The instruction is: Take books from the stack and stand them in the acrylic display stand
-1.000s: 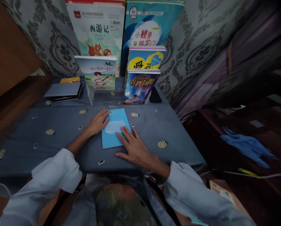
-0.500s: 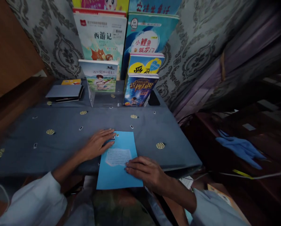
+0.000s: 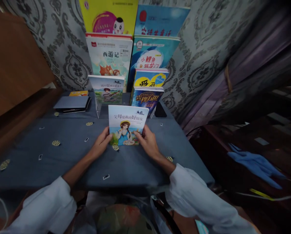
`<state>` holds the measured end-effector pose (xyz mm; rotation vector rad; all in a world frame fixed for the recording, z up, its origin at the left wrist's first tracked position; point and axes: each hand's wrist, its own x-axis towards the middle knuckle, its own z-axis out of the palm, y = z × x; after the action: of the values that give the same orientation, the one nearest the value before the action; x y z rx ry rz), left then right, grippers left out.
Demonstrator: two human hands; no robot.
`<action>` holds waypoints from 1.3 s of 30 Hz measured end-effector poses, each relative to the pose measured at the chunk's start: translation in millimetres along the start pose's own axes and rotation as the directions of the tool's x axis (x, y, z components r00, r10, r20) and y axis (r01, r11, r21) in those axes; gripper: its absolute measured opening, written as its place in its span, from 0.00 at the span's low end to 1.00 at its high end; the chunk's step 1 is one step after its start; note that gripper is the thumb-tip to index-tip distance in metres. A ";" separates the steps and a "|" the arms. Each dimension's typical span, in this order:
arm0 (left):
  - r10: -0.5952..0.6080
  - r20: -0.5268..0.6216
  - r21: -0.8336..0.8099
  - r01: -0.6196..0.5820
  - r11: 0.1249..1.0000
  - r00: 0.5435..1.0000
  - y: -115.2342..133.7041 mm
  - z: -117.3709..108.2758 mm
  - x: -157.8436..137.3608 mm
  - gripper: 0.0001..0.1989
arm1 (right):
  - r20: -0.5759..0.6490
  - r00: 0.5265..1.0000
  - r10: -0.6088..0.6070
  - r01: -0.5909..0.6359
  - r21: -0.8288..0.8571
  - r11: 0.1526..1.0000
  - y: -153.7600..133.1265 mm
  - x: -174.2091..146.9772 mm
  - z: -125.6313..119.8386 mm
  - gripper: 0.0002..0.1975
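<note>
Between my two hands a thin paperback book point(image 3: 127, 125) stands upright above the table, its cover towards me with a drawn figure in a yellow hat. My left hand point(image 3: 102, 141) grips its left edge, the thumb at the lower corner. On the right side my right hand point(image 3: 147, 139) holds it, thumb across the front cover and fingers behind, hidden. Just beyond is a clear book stand point(image 3: 99, 112) with books in tiers. A similar paperback with a guitar player point(image 3: 108, 92) rests at its front left; a dark blue book point(image 3: 146, 99) is at its front right.
A grey cloth with pineapple prints covers the table point(image 3: 69, 162). Dark notebooks point(image 3: 71, 103) lie at the back left, and a black phone-like object point(image 3: 160, 110) lies right of the stand. Off the right edge, a blue cloth point(image 3: 256, 165) rests on a dark surface.
The book lay flat, blue back cover up, at the table's front edge. Now it is raised upright, front cover showing, farther forward near the stand, with both hands gripping its sides.
</note>
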<state>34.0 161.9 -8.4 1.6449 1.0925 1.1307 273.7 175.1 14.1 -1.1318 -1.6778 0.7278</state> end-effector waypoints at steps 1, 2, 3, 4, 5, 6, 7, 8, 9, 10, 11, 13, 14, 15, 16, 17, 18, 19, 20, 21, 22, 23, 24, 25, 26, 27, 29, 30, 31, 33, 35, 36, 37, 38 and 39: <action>0.020 0.002 0.003 -0.020 1.000 1.000 -0.2 0.3 5.2 0.32 | 0.009 1.000 0.006 -0.006 0.007 1.000 3.5 4.2 2.2 0.17; 0.031 -0.001 0.007 -0.031 1.000 1.000 -1.0 0.0 9.6 0.32 | 0.019 1.000 0.015 -0.015 0.024 1.000 6.2 8.3 4.1 0.19; 0.032 -0.015 0.016 -0.032 0.999 0.999 -2.4 -0.9 12.9 0.32 | 0.030 0.999 0.027 -0.028 0.046 0.999 8.2 12.1 5.8 0.21; 0.027 -0.039 0.039 -0.026 0.999 0.999 -4.4 -2.4 14.6 0.32 | 0.047 0.998 0.045 -0.047 0.063 0.997 9.9 15.6 7.5 0.23; 0.019 -0.063 0.080 -0.014 0.997 0.998 -6.6 -4.5 14.9 0.32 | 0.068 0.995 0.067 -0.071 0.063 0.996 11.4 18.6 9.3 0.25; 0.007 -0.079 0.141 0.004 0.990 0.997 -8.9 -7.2 13.8 0.32 | 0.091 0.992 0.092 -0.096 0.037 0.995 12.8 20.8 11.0 0.27; -0.007 -0.084 0.225 0.026 0.974 0.996 -10.9 -10.4 11.5 0.33 | 0.114 0.986 0.118 -0.117 -0.021 0.993 14.0 22.0 12.7 0.28; -0.025 -0.077 0.329 0.049 0.943 0.997 -12.4 -13.9 8.5 0.33 | 0.131 0.981 0.145 -0.130 -0.113 0.985 15.1 22.3 14.3 0.29; -0.048 -0.060 0.443 0.069 0.894 0.997 -13.4 -17.4 5.2 0.34 | 0.142 0.976 0.167 -0.131 -0.233 0.964 16.0 21.7 15.5 0.30; -0.076 -0.039 0.554 0.085 0.828 0.996 -13.9 -20.8 2.2 0.33 | 0.152 0.971 0.186 -0.120 -0.363 0.924 16.4 20.4 16.4 0.30; -0.107 -0.021 0.650 0.095 0.754 0.994 -13.9 -23.8 -0.2 0.32 | 0.166 0.966 0.200 -0.097 -0.484 0.869 16.5 18.6 16.8 0.30; -0.153 -0.010 0.779 0.103 0.619 0.988 -13.8 -27.8 -2.1 0.29 | 0.199 0.955 0.221 -0.041 -0.647 0.761 15.3 14.7 16.5 0.30; -0.153 -0.016 0.811 0.103 0.576 0.988 -14.1 -28.8 -1.4 0.27 | 0.214 0.949 0.229 -0.020 -0.687 0.726 14.0 13.1 16.0 0.29; -0.132 -0.028 0.828 0.097 0.553 0.991 -14.9 -29.1 0.5 0.26 | 0.224 0.946 0.236 -0.008 -0.708 0.706 12.4 12.0 15.5 0.29; -0.090 -0.038 0.834 0.081 0.546 0.995 -16.3 -29.0 3.4 0.25 | 0.226 0.945 0.238 -0.003 -0.721 0.693 10.3 11.4 15.4 0.28; -0.036 -0.044 0.833 0.057 0.551 0.998 -18.3 -28.5 7.1 0.24 | 0.225 0.946 0.236 0.001 -0.727 0.687 7.9 11.6 16.0 0.27; 0.020 -0.045 0.826 0.026 0.563 0.999 -21.0 -27.8 11.6 0.24 | 0.230 0.947 0.225 0.012 -0.724 0.689 5.2 12.4 17.5 0.26; 0.068 -0.046 0.815 -0.002 0.580 0.997 -24.2 -27.0 16.3 0.24 | 0.250 0.947 0.200 0.040 -0.712 0.701 2.6 14.2 20.3 0.24; 0.101 -0.047 0.800 -0.023 0.599 0.994 -27.8 -26.1 21.2 0.26 | 0.288 0.944 0.158 0.089 -0.687 0.722 0.2 16.8 24.5 0.22; 0.115 -0.049 0.782 -0.033 0.622 0.992 -31.7 -25.3 25.8 0.29 | 0.343 0.934 0.100 0.157 -0.645 0.748 -1.8 20.2 30.4 0.21; 0.113 -0.052 0.760 -0.034 0.649 0.992 -35.9 -24.6 29.7 0.31 | 0.409 0.912 0.027 0.239 -0.583 0.777 -3.0 24.5 37.9 0.20; 0.103 -0.054 0.735 -0.030 0.677 0.993 -40.2 -24.2 32.9 0.34 | 0.478 0.877 -0.053 0.323 -0.504 0.801 -3.4 29.3 46.7 0.21; 0.092 -0.052 0.709 -0.028 0.705 0.994 -44.4 -24.0 35.1 0.35 | 0.535 0.835 -0.128 0.393 -0.418 0.819 -2.8 34.5 56.4 0.23; 0.085 -0.047 0.683 -0.030 0.729 0.995 -48.5 -24.1 36.4 0.37 | 0.575 0.798 -0.184 0.436 -0.338 0.834 -1.3 39.8 66.6 0.25; 0.085 -0.037 0.661 -0.039 0.749 0.996 -52.3 -24.5 36.8 0.38 | 0.604 0.769 -0.210 0.453 -0.282 0.846 1.0 45.1 76.6 0.28; 0.093 -0.029 0.645 -0.052 0.762 0.995 -55.7 -25.1 36.7 0.39 | 0.618 0.758 -0.206 0.445 -0.260 0.857 3.8 50.0 85.7 0.30; 0.114 -0.015 0.634 -0.079 0.769 0.993 -60.9 -26.1 35.3 0.39 | 0.648 0.742 -0.173 0.424 -0.253 0.869 10.9 58.4 99.6 0.32; 0.123 -0.013 0.638 -0.086 0.765 0.992 -62.5 -26.2 34.6 0.39 | 0.657 0.737 -0.160 0.419 -0.258 0.870 14.9 61.7 103.5 0.32; 0.130 -0.015 0.646 -0.090 0.758 0.991 -63.4 -25.9 33.9 0.39 | 0.664 0.732 -0.156 0.423 -0.262 0.867 19.4 64.6 105.1 0.31; 0.141 -0.026 0.668 -0.088 0.739 0.990 -63.3 -24.1 32.9 0.38 | 0.657 0.737 -0.155 0.439 -0.291 0.850 29.9 69.1 101.4 0.30; 0.143 -0.029 0.689 -0.084 0.720 0.989 -61.6 -22.0 32.4 0.37 | 0.637 0.757 -0.145 0.451 -0.349 0.822 43.1 73.0 89.2 0.28; 0.138 -0.026 0.698 -0.080 0.712 0.990 -60.5 -21.3 32.2 0.37 | 0.623 0.770 -0.138 0.452 -0.379 0.808 50.6 74.8 80.6 0.28; 0.128 -0.020 0.706 -0.076 0.704 0.992 -59.6 -21.0 32.0 0.37 | 0.606 0.784 -0.135 0.448 -0.402 0.798 58.5 76.5 70.9 0.28; 0.116 -0.011 0.714 -0.074 0.697 0.993 -58.8 -21.3 32.0 0.37 | 0.587 0.798 -0.132 0.438 -0.415 0.797 66.5 78.1 60.9 0.28; 0.105 -0.001 0.720 -0.072 0.690 0.994 -58.3 -22.0 32.1 0.37 | 0.563 0.817 -0.124 0.414 -0.423 0.806 74.4 79.4 51.0 0.28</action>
<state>8.5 211.5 -50.8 2.3034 1.6390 0.8239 243.1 279.0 -38.0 -1.0606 -2.5634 0.3855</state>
